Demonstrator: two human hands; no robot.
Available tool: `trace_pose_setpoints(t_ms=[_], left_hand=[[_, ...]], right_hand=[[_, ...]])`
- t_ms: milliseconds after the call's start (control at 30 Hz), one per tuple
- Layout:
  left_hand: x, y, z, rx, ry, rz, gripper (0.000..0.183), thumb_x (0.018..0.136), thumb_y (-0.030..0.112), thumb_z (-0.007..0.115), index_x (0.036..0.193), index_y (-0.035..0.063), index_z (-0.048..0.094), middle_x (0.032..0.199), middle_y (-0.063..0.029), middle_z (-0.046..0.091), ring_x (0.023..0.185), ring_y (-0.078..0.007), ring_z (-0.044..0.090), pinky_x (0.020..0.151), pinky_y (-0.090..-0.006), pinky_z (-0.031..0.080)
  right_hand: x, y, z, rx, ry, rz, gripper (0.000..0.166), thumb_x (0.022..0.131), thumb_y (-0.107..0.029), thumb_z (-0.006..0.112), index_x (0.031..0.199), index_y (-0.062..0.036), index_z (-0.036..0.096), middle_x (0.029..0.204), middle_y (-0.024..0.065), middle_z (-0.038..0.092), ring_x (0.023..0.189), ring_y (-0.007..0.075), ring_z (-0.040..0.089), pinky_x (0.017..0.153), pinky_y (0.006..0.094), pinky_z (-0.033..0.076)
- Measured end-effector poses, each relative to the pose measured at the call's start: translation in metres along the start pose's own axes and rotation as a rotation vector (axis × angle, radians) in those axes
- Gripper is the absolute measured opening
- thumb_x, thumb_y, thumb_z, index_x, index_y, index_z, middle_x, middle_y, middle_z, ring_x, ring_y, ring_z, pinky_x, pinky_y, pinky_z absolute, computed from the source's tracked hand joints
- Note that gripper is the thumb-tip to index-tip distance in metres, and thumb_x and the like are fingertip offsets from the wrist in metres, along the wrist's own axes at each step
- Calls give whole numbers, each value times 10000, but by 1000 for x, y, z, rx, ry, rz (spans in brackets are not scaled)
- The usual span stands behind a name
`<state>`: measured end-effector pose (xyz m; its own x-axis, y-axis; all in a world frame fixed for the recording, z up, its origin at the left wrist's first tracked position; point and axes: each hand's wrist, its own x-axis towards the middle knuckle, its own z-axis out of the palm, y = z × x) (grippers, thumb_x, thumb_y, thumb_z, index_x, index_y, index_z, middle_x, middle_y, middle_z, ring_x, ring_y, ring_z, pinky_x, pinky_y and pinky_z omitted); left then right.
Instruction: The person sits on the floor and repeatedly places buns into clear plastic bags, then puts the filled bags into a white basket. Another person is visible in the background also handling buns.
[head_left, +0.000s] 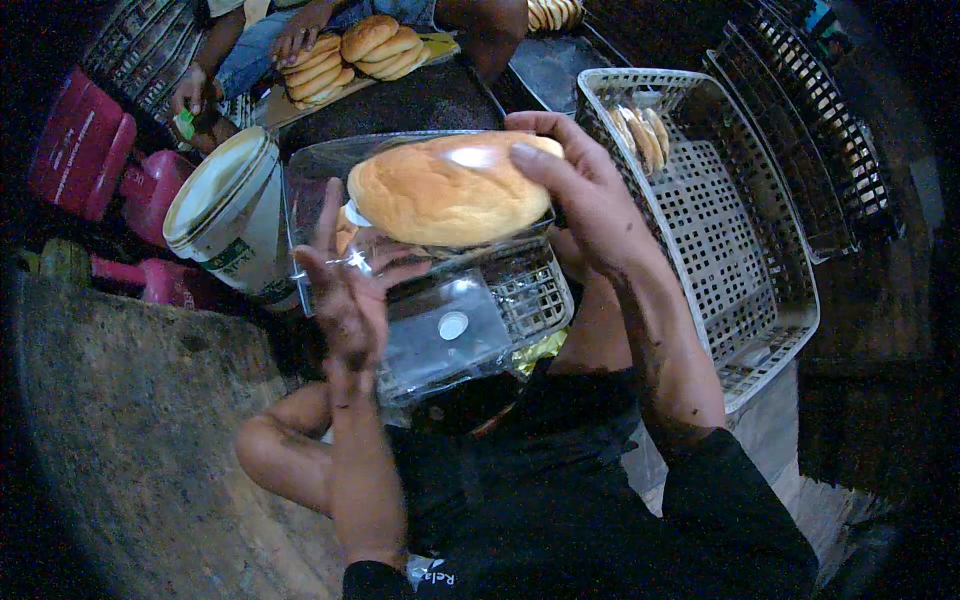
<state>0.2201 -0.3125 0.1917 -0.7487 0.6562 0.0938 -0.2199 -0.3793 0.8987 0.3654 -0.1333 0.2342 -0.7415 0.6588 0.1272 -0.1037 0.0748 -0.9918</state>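
My right hand (581, 176) grips the right end of a golden oblong bread loaf (450, 191), thumb on top. The loaf is held above a shallow tray or crate in front of me. My left hand (349, 300) is below the loaf's left end, palm up with its fingers spread. Shiny clear film glints across those fingers; whether it is a bag they touch, I cannot tell. Nearer my lap lies a stack of clear plastic bags (420, 352), a white round spot (453, 325) showing on it. Part of another bread piece (345, 231) shows behind my left fingers.
A white plastic bucket (251, 247) stands at left beside pink plastic items (82, 146). At right, a perforated plastic crate (720, 217) holds several wrapped breads (641, 139). Across from me, another person's hand (304, 34) touches stacked buns (315, 71) on a board.
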Motion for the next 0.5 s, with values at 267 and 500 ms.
trace_pose_setpoints(t_ms=[267, 500], left_hand=[[13, -45, -9, -538, 20, -55, 562, 915, 393, 622, 1386, 142, 445, 1391, -87, 504, 1223, -276, 544, 946, -403, 523], [28, -29, 111, -106, 119, -242, 630, 907, 524, 593, 1282, 25, 506, 1120, -99, 636, 986, -208, 633, 859, -334, 502]], right_hand=[[-11, 2, 48, -793, 112, -878, 243, 760, -245, 699, 943, -97, 637, 1228, 168, 534, 1254, 399, 446, 1039, 575, 359], [4, -5, -11, -1369, 12, -772, 413, 826, -285, 635, 1217, -176, 559, 1207, 137, 603, 1154, 320, 581, 998, 587, 407]])
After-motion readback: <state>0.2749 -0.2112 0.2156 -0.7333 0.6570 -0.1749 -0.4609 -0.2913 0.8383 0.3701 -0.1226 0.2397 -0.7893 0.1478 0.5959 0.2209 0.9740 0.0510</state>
